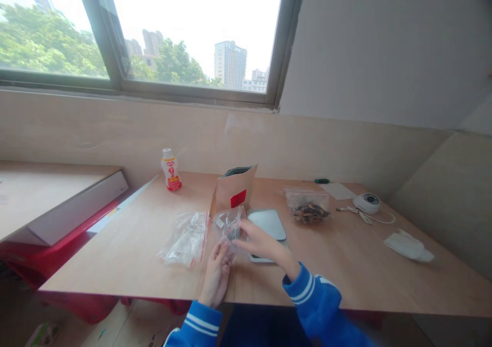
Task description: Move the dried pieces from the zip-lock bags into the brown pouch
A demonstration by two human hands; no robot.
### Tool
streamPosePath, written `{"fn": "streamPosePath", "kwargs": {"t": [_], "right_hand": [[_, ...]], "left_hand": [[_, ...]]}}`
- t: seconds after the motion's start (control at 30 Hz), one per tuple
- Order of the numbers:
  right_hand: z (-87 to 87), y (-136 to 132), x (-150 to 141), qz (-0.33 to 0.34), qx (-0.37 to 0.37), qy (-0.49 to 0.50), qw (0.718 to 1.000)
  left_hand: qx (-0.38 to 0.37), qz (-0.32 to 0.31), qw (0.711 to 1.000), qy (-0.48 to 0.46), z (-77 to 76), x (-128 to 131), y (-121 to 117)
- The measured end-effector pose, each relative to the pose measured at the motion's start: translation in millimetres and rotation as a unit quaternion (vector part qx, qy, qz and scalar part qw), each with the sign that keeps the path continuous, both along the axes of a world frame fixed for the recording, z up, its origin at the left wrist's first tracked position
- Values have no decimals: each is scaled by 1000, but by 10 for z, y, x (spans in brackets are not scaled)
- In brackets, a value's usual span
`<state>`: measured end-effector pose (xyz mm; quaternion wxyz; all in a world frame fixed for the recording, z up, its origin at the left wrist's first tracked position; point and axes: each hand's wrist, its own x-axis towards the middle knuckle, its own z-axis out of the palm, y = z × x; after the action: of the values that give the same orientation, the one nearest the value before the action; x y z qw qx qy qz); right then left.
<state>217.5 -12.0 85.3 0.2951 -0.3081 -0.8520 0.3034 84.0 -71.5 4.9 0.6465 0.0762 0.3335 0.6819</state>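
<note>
A small clear plastic bag (226,218) lies between the two hands over the pale wooden table (126,265), before an upright tan paper pouch with a red label (226,194). The left hand (220,265) is pinched on its lower end; the right hand (258,242) touches its right side, its closure indeterminable. Right: a flat silver-topped scale (272,221), partly hidden. Left: flat transparent plastic packaging with red edge strips (183,239).
</note>
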Motion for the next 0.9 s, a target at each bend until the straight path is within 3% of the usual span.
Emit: {"fn": "streamPosePath", "kwargs": {"t": [0.17, 0.3, 0.4, 0.5, 0.57, 0.7, 0.9], "right_hand": [[82, -9, 117, -40, -54, 29, 997], [479, 150, 161, -82, -28, 119, 989], [841, 387, 88, -136, 52, 198, 969], [1030, 639, -23, -156, 116, 193, 962], [1010, 767, -86, -154, 137, 155, 966], [799, 874, -158, -147, 160, 113, 970], [632, 648, -124, -187, 174, 151, 955]], "left_hand": [[-26, 3, 1000, 5, 4, -2, 16], [-12, -5, 1000, -12, -2, -14, 27], [-6, -11, 1000, -16, 0, -21, 25], [-13, -9, 1000, -13, 2, -25, 20], [-14, -11, 1000, -12, -8, -28, 20], [-15, -9, 1000, -13, -49, -37, 28], [-16, -30, 999, 0, -40, -37, 42]]}}
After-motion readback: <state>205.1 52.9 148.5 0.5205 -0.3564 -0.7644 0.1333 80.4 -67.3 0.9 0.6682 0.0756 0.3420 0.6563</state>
